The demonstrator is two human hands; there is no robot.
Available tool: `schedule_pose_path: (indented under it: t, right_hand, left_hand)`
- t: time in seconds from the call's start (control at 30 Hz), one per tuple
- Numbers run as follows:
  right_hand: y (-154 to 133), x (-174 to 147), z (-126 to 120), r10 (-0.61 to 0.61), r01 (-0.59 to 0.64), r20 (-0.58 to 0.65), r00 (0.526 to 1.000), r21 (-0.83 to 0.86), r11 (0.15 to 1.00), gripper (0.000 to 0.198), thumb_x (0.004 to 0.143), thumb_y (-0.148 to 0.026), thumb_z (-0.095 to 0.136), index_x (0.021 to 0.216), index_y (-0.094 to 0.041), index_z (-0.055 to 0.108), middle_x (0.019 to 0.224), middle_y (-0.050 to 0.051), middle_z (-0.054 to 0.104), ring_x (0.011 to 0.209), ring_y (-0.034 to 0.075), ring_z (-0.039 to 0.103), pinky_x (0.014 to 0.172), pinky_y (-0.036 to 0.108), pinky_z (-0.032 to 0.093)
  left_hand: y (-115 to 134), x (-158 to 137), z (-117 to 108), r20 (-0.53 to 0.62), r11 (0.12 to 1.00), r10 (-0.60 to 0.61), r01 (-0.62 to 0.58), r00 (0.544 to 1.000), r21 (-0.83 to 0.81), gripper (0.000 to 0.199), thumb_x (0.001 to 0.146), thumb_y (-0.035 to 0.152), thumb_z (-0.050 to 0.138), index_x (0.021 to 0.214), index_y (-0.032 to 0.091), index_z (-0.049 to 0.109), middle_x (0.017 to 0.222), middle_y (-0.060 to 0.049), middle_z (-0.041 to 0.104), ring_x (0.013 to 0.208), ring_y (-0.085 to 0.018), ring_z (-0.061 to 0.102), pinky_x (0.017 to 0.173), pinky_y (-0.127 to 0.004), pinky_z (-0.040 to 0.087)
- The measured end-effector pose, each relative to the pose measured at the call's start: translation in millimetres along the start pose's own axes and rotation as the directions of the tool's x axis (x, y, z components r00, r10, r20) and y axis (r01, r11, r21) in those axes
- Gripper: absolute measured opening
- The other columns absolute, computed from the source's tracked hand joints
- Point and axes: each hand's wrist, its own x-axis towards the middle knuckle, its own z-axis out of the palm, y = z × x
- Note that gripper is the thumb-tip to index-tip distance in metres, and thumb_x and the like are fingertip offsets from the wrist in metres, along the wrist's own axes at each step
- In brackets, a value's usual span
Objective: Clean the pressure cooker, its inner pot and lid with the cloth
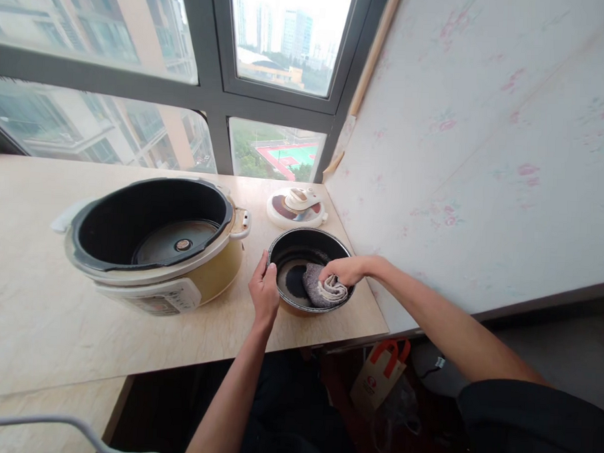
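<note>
A dark inner pot (292, 261) with a speckled rim sits on the wooden counter, close to the wall. My left hand (265, 290) grips its left rim, with the thumb at the edge and the fingers along the outer side. Inside the pot, my right hand (347, 271) is closed on a folded grey cloth (319, 285), which presses against the right part of the interior. To the left stands the pressure cooker body (215, 266), lidless, its black cavity showing a round plate at the bottom. Behind the pot lies its white and brown lid (297, 209).
The counter (24, 268) runs under a grey-framed window (282, 105). A flower-patterned wall (486, 141) bounds the right side. Below the front edge are a paper bag with orange handles (378, 377) and a clear plastic bag (399, 411). A grey tube (73, 425) crosses the lower left.
</note>
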Motion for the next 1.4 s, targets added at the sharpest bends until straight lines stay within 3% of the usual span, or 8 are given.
schedule_pose_path:
  t: [0.17, 0.5, 0.8, 1.03, 1.1, 1.27, 1.33, 1.4]
  right_hand:
    - [12, -11, -15, 0.036, -0.075, -0.164, 0.986, -0.238, 0.968, 0.046, 0.057, 0.010, 0.046, 0.086, -0.013, 0.073, 0.087, 0.001, 0.069, 0.084, 0.015, 0.060, 0.076, 0.020, 0.041]
    - [25, 13, -44, -0.216, 0.052, -0.335, 0.917, -0.437, 0.898, 0.039, 0.063, 0.008, 0.043, 0.082, -0.013, 0.070, 0.093, 0.006, 0.065, 0.094, 0.019, 0.055, 0.087, 0.026, 0.040]
    - [-6, 55, -40, -0.331, 0.049, -0.592, 0.735, -0.440, 0.897, 0.038, 0.074, 0.003, 0.038, 0.093, -0.015, 0.065, 0.104, 0.008, 0.061, 0.105, 0.020, 0.052, 0.094, 0.028, 0.039]
    - [-22, 93, 6, -0.435, 0.399, -0.791, 0.430, -0.266, 0.878, 0.015, 0.081, -0.007, 0.046, 0.080, -0.017, 0.058, 0.090, 0.006, 0.062, 0.086, 0.019, 0.055, 0.085, 0.031, 0.043]
    - [-21, 89, 19, -0.352, 0.464, -0.842, 0.409, -0.140, 0.875, 0.010, 0.079, -0.011, 0.050, 0.080, -0.017, 0.059, 0.088, 0.006, 0.063, 0.084, 0.019, 0.057, 0.081, 0.030, 0.044]
    - [-20, 53, 40, -0.242, 0.524, -0.851, 0.466, 0.045, 0.851, 0.015, 0.072, -0.013, 0.058, 0.086, -0.016, 0.064, 0.092, 0.006, 0.067, 0.086, 0.019, 0.062, 0.082, 0.031, 0.047]
    - [-22, 34, 45, -0.211, 0.536, -0.878, 0.430, 0.061, 0.842, 0.018, 0.072, -0.013, 0.062, 0.089, -0.016, 0.065, 0.095, 0.006, 0.068, 0.088, 0.019, 0.062, 0.083, 0.032, 0.048]
    - [-23, 15, 52, -0.131, 0.565, -0.931, 0.341, 0.092, 0.820, 0.022, 0.070, -0.015, 0.069, 0.092, -0.017, 0.066, 0.095, 0.005, 0.069, 0.088, 0.019, 0.063, 0.084, 0.032, 0.049]
  left_hand:
    - [4, 4, -8, 0.043, 0.999, -0.018, 0.016, 0.999, 0.047, 0.039, 0.090, 0.025, 0.058, 0.127, 0.018, 0.071, 0.133, -0.008, 0.066, 0.137, -0.025, 0.052, 0.121, -0.041, 0.034]
    - [4, 14, -19, 0.173, 0.998, -0.015, 0.004, 0.985, 0.067, 0.042, 0.087, 0.028, 0.062, 0.126, 0.019, 0.072, 0.134, -0.008, 0.065, 0.135, -0.028, 0.054, 0.119, -0.045, 0.036]
    - [4, 10, -16, 0.150, 0.996, 0.011, -0.025, 0.989, 0.090, 0.042, 0.089, 0.024, 0.058, 0.129, 0.018, 0.070, 0.137, -0.008, 0.064, 0.135, -0.025, 0.054, 0.121, -0.041, 0.033]
    - [-1, 13, -15, 0.146, 0.992, 0.028, -0.046, 0.989, 0.118, 0.042, 0.090, 0.020, 0.053, 0.129, 0.016, 0.070, 0.138, -0.007, 0.063, 0.136, -0.024, 0.053, 0.119, -0.040, 0.037]
    - [-3, 14, -14, 0.146, 0.994, 0.020, -0.034, 0.989, 0.100, 0.041, 0.090, 0.020, 0.054, 0.128, 0.016, 0.070, 0.138, -0.008, 0.063, 0.137, -0.024, 0.053, 0.120, -0.039, 0.036]
    - [-9, 14, -10, 0.123, 1.000, -0.028, 0.028, 0.992, 0.002, 0.045, 0.090, 0.022, 0.054, 0.133, 0.016, 0.064, 0.142, -0.009, 0.060, 0.137, -0.024, 0.052, 0.121, -0.040, 0.035]
    - [-11, 13, -9, 0.119, 1.000, -0.026, 0.027, 0.993, -0.005, 0.044, 0.091, 0.023, 0.055, 0.133, 0.016, 0.064, 0.143, -0.010, 0.059, 0.137, -0.024, 0.052, 0.121, -0.040, 0.035]
    - [-12, 13, -10, 0.127, 1.000, -0.015, 0.014, 0.992, 0.009, 0.044, 0.091, 0.024, 0.055, 0.133, 0.016, 0.063, 0.143, -0.011, 0.059, 0.137, -0.024, 0.052, 0.120, -0.040, 0.036]
